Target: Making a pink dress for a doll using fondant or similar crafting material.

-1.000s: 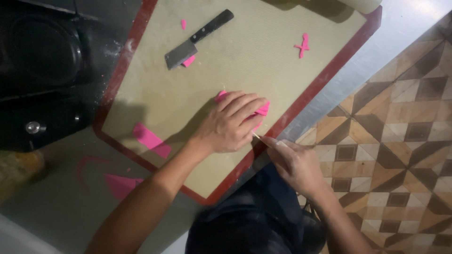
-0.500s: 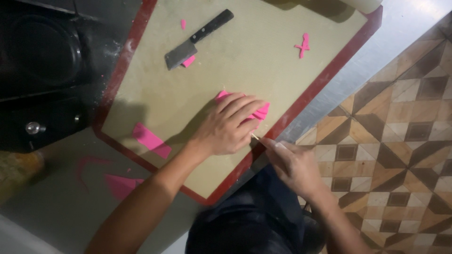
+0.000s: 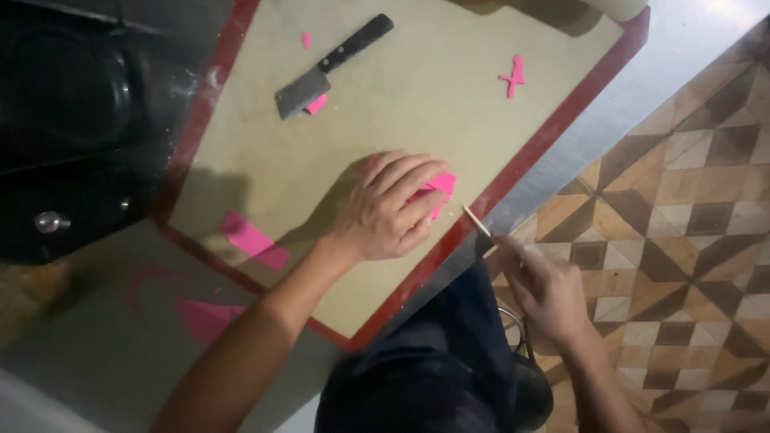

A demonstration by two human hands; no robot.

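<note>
Head view is showing me my right hand drawing back off the mat edge, fingers pinching a thin wooden stick whose tip was at the pink piece a moment ago. My left hand is still pressing flat, fingers spread, over that piece on the red-rimmed mat. I'm reading this as a pause between cuts.

Two bare forearms without sleeves, left hand, right hand, dark navy trousers below.
</note>
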